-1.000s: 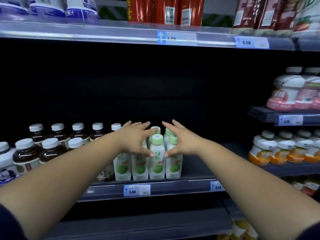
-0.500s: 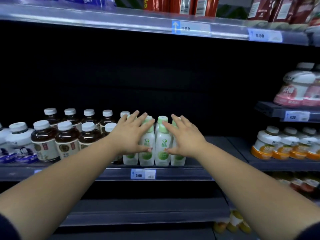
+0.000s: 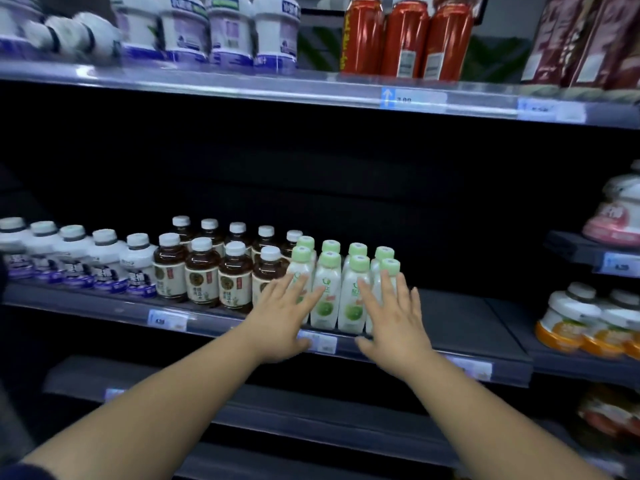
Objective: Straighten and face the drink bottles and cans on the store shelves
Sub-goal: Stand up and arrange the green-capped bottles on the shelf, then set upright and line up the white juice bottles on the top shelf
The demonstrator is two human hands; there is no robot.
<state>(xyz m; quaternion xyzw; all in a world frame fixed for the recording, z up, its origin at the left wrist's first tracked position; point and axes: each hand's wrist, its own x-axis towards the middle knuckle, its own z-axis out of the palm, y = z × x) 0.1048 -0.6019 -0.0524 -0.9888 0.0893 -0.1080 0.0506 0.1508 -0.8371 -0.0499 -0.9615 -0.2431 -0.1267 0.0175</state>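
Both hands are released, fingers straight and spread, palms turned toward the shelf. The left hand [image 3: 287,320] and the right hand [image 3: 394,320] sit low in the centre of the frame, in front of the green-capped bottles [image 3: 348,306]. The fingertips overlap the front row; whether they press the plastic or only hover, I cannot tell.

Those bottles are slim, matte white and square-shouldered, with pale green ribbed caps and a round green mark on each label. They stand upright in two tight rows at the middle shelf's front rail [image 3: 104,308] — a smooth grey strip carrying a blurred price tag [image 3: 166,320].

Just left of them stand squat round bottles of dark tea [image 3: 202,271], glossy, with cream labels and white caps. Further left is a row of white bottles with purple bands [image 3: 104,261]. At the upper centre are shiny red cans [image 3: 405,36] — tall cylinders. At the right edge are bulbous white bottles with orange bases [image 3: 571,327].
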